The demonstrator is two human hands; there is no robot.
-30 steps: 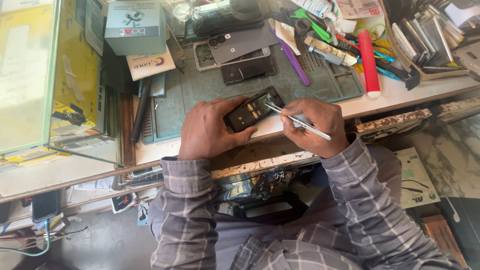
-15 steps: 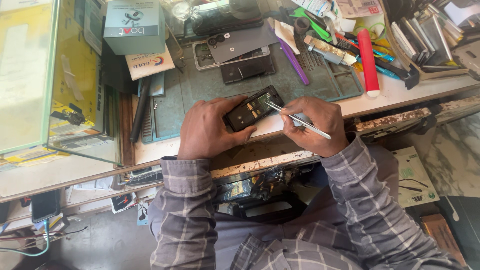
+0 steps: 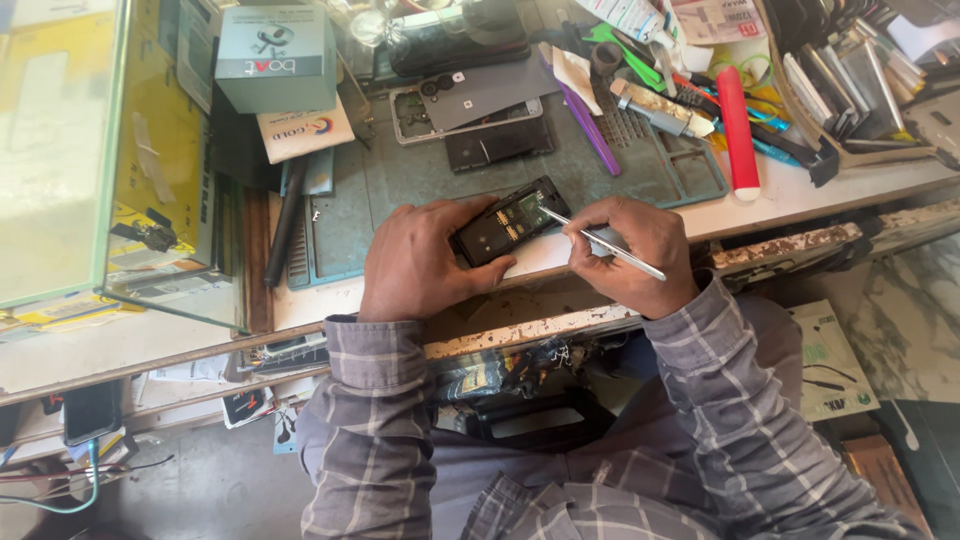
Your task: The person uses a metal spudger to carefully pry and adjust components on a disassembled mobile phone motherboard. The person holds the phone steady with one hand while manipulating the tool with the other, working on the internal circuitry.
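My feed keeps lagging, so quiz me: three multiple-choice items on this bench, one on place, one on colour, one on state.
1. Where is the opened phone?
A. in the left hand, at the mat's front edge
B. on the floor
C. inside the glass case

2. What colour is the cylinder lying at the mat's right end?
A. white
B. red
C. black

3. What is the right hand doing?
A. resting empty
B. holding tweezers tip-down on the phone
C. gripping a box

Key: A, the fingers wrap it there; B, plainly red; B, the tip meets the phone's interior.

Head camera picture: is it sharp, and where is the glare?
Head view: sharp at centre, on the opened phone and metal tweezers; daylight glare whitens the glass case at left; the floor under the bench lies in shadow; edges bow slightly.
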